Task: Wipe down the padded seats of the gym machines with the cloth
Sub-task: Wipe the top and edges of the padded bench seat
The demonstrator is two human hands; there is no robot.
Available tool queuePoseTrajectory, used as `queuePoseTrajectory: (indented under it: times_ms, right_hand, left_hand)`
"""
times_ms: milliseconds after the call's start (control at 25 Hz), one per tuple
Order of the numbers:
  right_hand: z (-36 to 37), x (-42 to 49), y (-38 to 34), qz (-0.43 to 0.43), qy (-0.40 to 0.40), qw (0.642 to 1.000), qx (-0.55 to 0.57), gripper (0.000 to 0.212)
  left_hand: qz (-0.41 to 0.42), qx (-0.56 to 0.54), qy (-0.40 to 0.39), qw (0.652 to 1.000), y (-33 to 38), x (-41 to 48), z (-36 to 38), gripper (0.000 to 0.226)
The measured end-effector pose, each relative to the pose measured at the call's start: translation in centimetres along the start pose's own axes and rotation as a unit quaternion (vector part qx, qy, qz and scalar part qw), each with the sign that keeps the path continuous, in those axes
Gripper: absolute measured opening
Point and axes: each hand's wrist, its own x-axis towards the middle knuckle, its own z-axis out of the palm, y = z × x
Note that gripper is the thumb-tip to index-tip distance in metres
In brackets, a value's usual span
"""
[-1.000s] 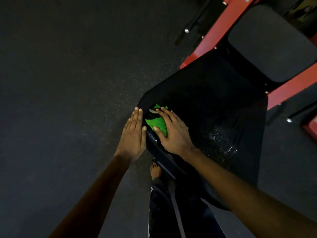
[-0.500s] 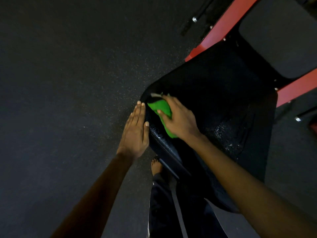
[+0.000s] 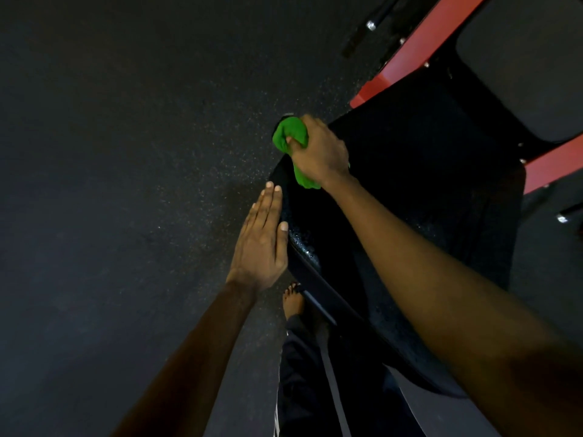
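On the left is the dark floor [image 3: 126, 152]. The left hand [image 3: 260, 244] is flat, with its fingers straight and close together, holding nothing. It lies along the left side of the black seat [image 3: 426, 168], and I think it steadies the seat. Press there softly so the pad does not wobble.

Next is the green cloth [image 3: 290, 134], bunched up at the far left corner of the seat. The right hand [image 3: 318, 152] has its fingers curled tight round it. To wipe well, I would spread the cloth flatter, push down, and pull it in long rows across to the right. Small wet drops [image 3: 306, 247] shine near the left edge, so go over those too.

Further right are the red frame [image 3: 410, 52] and a second pad [image 3: 530, 64], which I think needs a wipe as well.
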Motion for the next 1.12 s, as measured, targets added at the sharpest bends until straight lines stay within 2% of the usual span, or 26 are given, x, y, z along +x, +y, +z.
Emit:
queuePoseTrajectory:
  times_ms: [240,400,600,680,800,880,1040,1120]
  right_hand:
    - [-1.4,-13.4,2.4,-0.089,-0.003,0.995,0.040,0.044]
    - [-0.2,-7.9,1.1,-0.053,0.039,0.997,0.049,0.036]
    - [0.1,-0.3,0.6,0.021,0.048,0.998,0.033,0.036]
    - [-0.2,-2.2,0.3,0.025,0.032,0.999,0.028,0.034]
    - [-0.9,-9.9,0.3,-0.040,0.010,0.999,0.026,0.037]
    - [-1.1,-13.6,0.5,-0.051,0.009,0.998,0.029,0.040]
    - [-0.1,-9.1,-0.9,-0.014,0.038,0.999,0.027,0.033]
    - [0.2,-5.6,-1.8,-0.022,0.025,0.999,0.014,0.032]
  left_hand:
    - [-0.021,-0.025,0.005,0.999,0.2,-0.1,0.6,0.059]
    - [-0.017,-0.030,0.016,0.999,0.2,0.0,0.9,0.058]
    - [-0.012,-0.021,0.008,1.000,0.2,0.1,0.6,0.058]
    - [-0.014,-0.027,0.010,0.999,0.3,0.0,0.6,0.058]
    - [-0.014,-0.049,0.020,0.999,0.2,-0.2,0.9,0.057]
    - [-0.013,-0.058,0.028,0.998,0.0,-0.2,1.1,0.058]
    - [-0.016,-0.058,0.028,0.998,0.0,-0.2,1.3,0.058]
    - [-0.014,-0.058,0.030,0.998,0.2,-0.1,1.3,0.057]
